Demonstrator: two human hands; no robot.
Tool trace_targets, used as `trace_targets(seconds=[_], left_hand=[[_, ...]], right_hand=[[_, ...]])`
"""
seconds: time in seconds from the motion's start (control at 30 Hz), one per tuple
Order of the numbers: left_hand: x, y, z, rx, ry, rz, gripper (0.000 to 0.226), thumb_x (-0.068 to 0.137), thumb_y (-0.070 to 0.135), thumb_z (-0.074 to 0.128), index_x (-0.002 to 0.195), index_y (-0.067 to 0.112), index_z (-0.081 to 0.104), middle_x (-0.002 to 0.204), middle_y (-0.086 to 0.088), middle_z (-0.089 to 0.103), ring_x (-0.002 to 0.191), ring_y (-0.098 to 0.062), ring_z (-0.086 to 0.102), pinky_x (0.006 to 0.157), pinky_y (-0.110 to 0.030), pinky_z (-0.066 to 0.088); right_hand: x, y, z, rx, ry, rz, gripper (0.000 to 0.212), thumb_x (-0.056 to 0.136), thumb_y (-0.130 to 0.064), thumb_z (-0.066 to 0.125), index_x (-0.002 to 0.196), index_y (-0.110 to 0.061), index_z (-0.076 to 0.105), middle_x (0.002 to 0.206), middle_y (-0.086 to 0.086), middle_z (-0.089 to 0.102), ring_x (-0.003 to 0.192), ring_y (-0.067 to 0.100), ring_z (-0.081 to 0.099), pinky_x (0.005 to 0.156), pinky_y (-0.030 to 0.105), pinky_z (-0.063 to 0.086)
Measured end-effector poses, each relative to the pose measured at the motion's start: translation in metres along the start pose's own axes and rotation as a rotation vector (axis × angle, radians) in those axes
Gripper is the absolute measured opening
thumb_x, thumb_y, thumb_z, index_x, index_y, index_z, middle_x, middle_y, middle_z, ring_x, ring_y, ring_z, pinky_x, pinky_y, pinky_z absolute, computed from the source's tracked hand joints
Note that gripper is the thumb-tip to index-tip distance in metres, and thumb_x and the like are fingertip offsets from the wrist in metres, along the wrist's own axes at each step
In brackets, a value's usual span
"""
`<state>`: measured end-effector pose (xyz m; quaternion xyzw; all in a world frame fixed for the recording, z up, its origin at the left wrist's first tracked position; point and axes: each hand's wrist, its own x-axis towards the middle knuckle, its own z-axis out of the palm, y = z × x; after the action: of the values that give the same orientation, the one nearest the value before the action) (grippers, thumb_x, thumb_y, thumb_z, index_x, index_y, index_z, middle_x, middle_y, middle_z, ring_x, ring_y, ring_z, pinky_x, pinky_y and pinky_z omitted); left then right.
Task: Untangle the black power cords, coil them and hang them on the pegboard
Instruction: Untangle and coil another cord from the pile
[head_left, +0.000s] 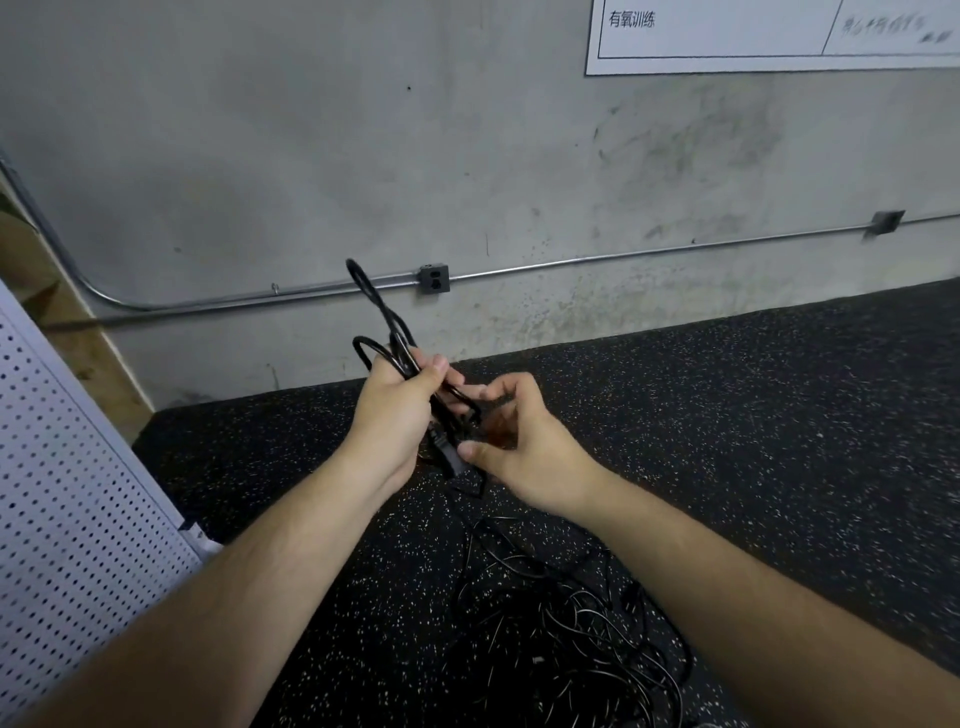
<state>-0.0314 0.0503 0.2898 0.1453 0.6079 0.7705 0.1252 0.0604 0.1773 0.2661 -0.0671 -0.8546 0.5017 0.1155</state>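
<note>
Left hand (395, 415): clenched round looped cord (387, 317), loops standing up above the fist, plug (448, 454) hanging below. Right hand (524, 447): just beside, fingers curled, thumb tip at plug; grasp or mere touch, cannot tell. Below, on speckled floor (779, 415): tangle (561, 639) of black cords. Far left: pegboard (67, 467), well apart from cord.

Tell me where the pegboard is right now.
In the head view, the white pegboard sits at the far left edge, left of the left hand.
</note>
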Motion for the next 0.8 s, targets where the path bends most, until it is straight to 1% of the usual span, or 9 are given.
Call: trace_targets(seconds=[0.1,0.17,0.23,0.27,0.37,0.47,0.57,0.67,0.8], left_hand=[[0.003,0.005,-0.004,-0.078,-0.014,-0.002,0.016,0.105,0.005,0.05,0.092,0.013,0.048,0.067,0.0,0.064,0.073,-0.026,0.074,0.063,-0.032,0.057],[0.004,0.007,-0.008,-0.158,-0.052,-0.004,0.018,0.105,0.004,0.049,0.092,0.016,0.046,0.07,0.0,0.06,0.073,-0.027,0.073,0.064,-0.034,0.057],[0.005,0.007,-0.01,-0.224,-0.098,-0.016,0.018,0.105,0.004,0.047,0.093,0.016,0.045,0.07,0.0,0.059,0.074,-0.025,0.073,0.064,-0.033,0.058],[0.005,0.007,-0.011,-0.241,-0.116,-0.021,0.018,0.105,0.005,0.046,0.092,0.016,0.045,0.071,0.0,0.059,0.075,-0.024,0.073,0.064,-0.032,0.059],[0.004,0.006,-0.01,-0.249,-0.141,-0.028,0.019,0.105,0.006,0.046,0.09,0.016,0.046,0.069,0.0,0.061,0.075,-0.023,0.073,0.061,-0.033,0.06],[0.007,0.008,-0.013,-0.273,-0.114,-0.013,0.021,0.105,0.002,0.044,0.09,0.016,0.045,0.067,0.001,0.059,0.073,-0.021,0.073,0.062,-0.031,0.061],[0.009,0.01,-0.016,-0.251,-0.092,-0.025,0.027,0.104,-0.003,0.037,0.087,0.017,0.044,0.065,0.003,0.057,0.067,-0.016,0.071,0.059,-0.029,0.058],[0.011,0.013,-0.022,-0.226,-0.032,-0.045,0.029,0.104,-0.004,0.036,0.086,0.018,0.045,0.068,0.003,0.056,0.063,-0.014,0.069,0.056,-0.027,0.057],[0.013,0.012,-0.03,-0.013,0.074,-0.031,0.016,0.106,0.004,0.047,0.095,0.015,0.047,0.077,-0.002,0.059,0.064,-0.014,0.071,0.06,-0.03,0.054]], right_hand=[[0.004,0.009,0.002,0.132,-0.049,0.305,0.048,0.094,-0.021,0.072,0.126,-0.014,0.037,0.106,0.004,0.068,0.075,0.017,0.065,0.069,0.031,0.056],[0.009,0.015,-0.001,0.398,-0.132,0.501,0.037,0.096,-0.021,0.065,0.127,-0.011,0.048,0.107,0.007,0.076,0.095,0.023,0.071,0.091,0.043,0.055],[0.012,0.019,-0.003,0.545,-0.249,0.515,0.029,0.1,-0.026,0.057,0.125,-0.011,0.059,0.112,0.002,0.077,0.118,0.021,0.064,0.11,0.048,0.036],[0.013,0.019,-0.002,0.601,-0.279,0.484,0.029,0.101,-0.026,0.056,0.124,-0.01,0.062,0.115,0.0,0.076,0.121,0.019,0.061,0.111,0.044,0.032],[0.017,0.017,0.002,0.869,-0.215,0.399,0.019,0.101,-0.009,0.055,0.117,-0.003,0.064,0.111,0.009,0.075,0.102,0.019,0.069,0.095,0.032,0.049],[0.021,0.019,0.003,1.036,-0.061,0.354,0.022,0.099,0.004,0.054,0.12,-0.001,0.057,0.096,0.014,0.076,0.083,0.023,0.075,0.083,0.031,0.059],[0.022,0.021,-0.001,0.886,0.078,0.338,0.021,0.099,0.005,0.056,0.119,-0.001,0.053,0.089,0.014,0.074,0.075,0.023,0.072,0.079,0.032,0.061],[0.022,0.026,-0.015,0.563,0.188,0.333,0.014,0.102,0.002,0.052,0.108,-0.006,0.062,0.09,0.009,0.066,0.078,0.02,0.064,0.076,0.03,0.057],[0.025,0.029,-0.044,0.634,0.321,0.293,0.012,0.1,0.002,0.057,0.1,-0.003,0.067,0.092,0.011,0.065,0.078,0.019,0.065,0.072,0.037,0.062]])
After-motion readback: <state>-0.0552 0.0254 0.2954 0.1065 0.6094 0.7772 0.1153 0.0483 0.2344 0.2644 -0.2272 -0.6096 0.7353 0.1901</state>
